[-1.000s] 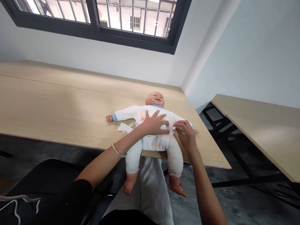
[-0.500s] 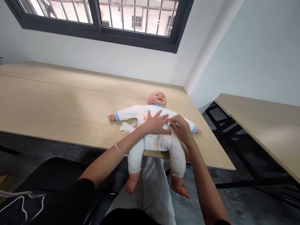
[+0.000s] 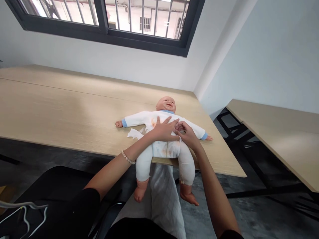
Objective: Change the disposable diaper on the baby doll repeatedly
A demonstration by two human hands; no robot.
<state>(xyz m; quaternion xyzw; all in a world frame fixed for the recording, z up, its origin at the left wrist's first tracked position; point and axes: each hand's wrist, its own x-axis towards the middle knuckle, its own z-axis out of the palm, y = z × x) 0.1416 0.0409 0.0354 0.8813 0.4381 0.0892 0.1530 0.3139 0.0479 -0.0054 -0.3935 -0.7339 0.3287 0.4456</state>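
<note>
A baby doll (image 3: pixel 139 119) in a white top with blue cuffs lies on its back, legs hanging over the table's front edge. A white diaper (image 3: pixel 160 151) with brownish marks is around its hips. My left hand (image 3: pixel 165 130) lies spread over the doll's belly, pressing on the diaper's upper front. Beside its fingertips, my right hand (image 3: pixel 186 133) is closed in a pinch at the diaper's right side; its fingers mostly hide the tab there. The other diaper tab (image 3: pixel 136 133) sticks out loose on the left, on the table.
The wooden table (image 3: pixel 62 109) stretches left along the wall under a barred window (image 3: pixel 147 20). Another table (image 3: pixel 281 132) stands to the right across a gap. A black chair (image 3: pixel 57 189) and pale cables (image 3: pixel 25 212) are at the lower left.
My right hand has shifted slightly left, its fingertips now against my left fingers, and the white tab seen between them is hidden. My left hand stays spread on the belly.
</note>
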